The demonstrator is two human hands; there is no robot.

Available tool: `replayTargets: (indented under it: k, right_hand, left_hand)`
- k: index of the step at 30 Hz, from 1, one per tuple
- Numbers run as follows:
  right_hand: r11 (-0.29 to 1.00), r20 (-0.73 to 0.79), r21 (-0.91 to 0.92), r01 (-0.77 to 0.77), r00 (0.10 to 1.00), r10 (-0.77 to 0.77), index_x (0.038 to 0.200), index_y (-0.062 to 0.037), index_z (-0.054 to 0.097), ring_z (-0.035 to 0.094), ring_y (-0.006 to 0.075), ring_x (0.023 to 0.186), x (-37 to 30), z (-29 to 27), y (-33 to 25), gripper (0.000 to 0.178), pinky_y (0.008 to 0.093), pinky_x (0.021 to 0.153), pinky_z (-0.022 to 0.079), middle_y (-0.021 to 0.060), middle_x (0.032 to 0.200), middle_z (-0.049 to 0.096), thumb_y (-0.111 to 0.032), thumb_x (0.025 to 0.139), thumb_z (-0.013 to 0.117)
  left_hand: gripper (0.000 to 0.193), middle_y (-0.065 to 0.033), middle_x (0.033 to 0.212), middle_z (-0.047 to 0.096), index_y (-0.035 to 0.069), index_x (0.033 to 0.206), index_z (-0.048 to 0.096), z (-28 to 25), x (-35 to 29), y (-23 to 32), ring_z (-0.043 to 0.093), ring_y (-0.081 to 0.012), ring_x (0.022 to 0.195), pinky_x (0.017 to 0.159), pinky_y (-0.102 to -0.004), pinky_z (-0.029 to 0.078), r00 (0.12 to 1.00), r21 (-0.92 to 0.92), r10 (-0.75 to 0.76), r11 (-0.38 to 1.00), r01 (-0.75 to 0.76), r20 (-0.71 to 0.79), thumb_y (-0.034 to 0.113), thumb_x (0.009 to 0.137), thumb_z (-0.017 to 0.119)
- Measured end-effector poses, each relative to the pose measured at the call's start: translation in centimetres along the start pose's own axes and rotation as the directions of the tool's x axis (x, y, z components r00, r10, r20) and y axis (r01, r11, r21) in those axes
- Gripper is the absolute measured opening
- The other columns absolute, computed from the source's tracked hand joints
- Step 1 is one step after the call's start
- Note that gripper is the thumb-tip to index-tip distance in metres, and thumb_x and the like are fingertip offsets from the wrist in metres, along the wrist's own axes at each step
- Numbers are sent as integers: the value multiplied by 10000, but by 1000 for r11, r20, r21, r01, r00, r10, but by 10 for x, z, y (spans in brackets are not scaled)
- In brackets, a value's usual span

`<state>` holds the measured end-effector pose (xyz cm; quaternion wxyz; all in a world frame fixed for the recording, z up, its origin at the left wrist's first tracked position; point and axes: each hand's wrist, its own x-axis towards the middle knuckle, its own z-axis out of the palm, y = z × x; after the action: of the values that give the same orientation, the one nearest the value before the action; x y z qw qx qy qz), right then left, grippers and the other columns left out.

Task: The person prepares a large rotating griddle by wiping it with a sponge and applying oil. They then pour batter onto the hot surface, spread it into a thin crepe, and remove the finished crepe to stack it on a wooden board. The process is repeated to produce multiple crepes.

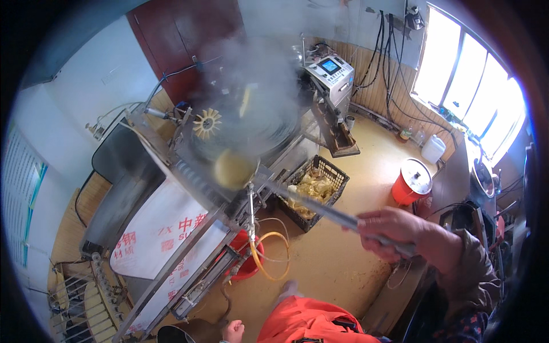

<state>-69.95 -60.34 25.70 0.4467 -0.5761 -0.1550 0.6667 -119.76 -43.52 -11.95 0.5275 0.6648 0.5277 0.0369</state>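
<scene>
My right hand (392, 234) is wrapped round the long grey handle of a ladle (329, 212), which reaches out to the left. Its round bowl, full of something yellow (233, 170), is over the near edge of a large round dark griddle (200, 140). Thick steam hides much of the griddle's far side. My left hand (233, 331) is low at the bottom edge with curled fingers, close to a dark round vessel (174, 334). Whatever those fingers may hold is hidden.
A black crate (337, 186) of crumpled yellowish sheets stands on the floor beside the machine. Further right is a red bucket with a lid (405, 191). A yellow hose (260, 266) hangs over another red bucket (247, 268). A control box (331, 71) stands behind the griddle.
</scene>
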Motion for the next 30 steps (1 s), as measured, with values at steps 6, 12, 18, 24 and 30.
replayTargets:
  k: [6, 12, 18, 24, 30]
  right_hand:
    - [977, -171, -34, 212, 962, -214, 848, -60, 470, 418, 101, 388, 108, -104, -83, 241, 247, 345, 341, 31, 583, 473, -287, 924, 496]
    - [885, -253, -415, 209, 908, -333, 785, -28, 474, 467, 150, 381, 264, -196, -180, 184, 299, 351, 376, 50, 518, 473, -171, 865, 557]
    - [775, -278, -607, 176, 867, -415, 876, 33, 494, 525, 181, 414, 393, -249, -234, 170, 327, 385, 419, 89, 546, 530, -79, 768, 565]
    - [768, -243, -606, 206, 872, -425, 961, 33, 492, 526, 186, 430, 477, -296, -272, 240, 329, 386, 426, 92, 603, 524, -43, 738, 535]
    - [713, -129, -635, 299, 868, -479, 911, 39, 496, 537, 193, 424, 517, -351, -323, 215, 338, 393, 433, 81, 551, 516, -64, 730, 548]
  left_hand:
    - [213, -65, 778, 641, 3, 998, 602, 46, 90, 54, 611, -120, 679, 629, -260, 495, 996, 49, 84, 995, -85, 13, 127, 828, 577]
    - [213, -75, 794, 650, 29, 1022, 605, 93, 155, 156, 631, -138, 660, 616, -282, 515, 969, 103, 220, 973, -209, -116, 131, 836, 586]
    - [162, -83, 793, 645, 50, 974, 617, 107, 162, 279, 629, -171, 664, 620, -296, 510, 921, 181, 281, 954, -238, -271, 124, 834, 584]
    - [182, -108, 850, 634, 53, 988, 612, 148, 169, 289, 620, -208, 734, 644, -320, 498, 844, 229, 216, 967, -114, -490, 102, 814, 585]
    - [177, -118, 854, 606, 47, 990, 610, 227, 159, 308, 623, -208, 734, 638, -316, 519, 838, 101, 51, 995, 5, -543, 129, 841, 565]
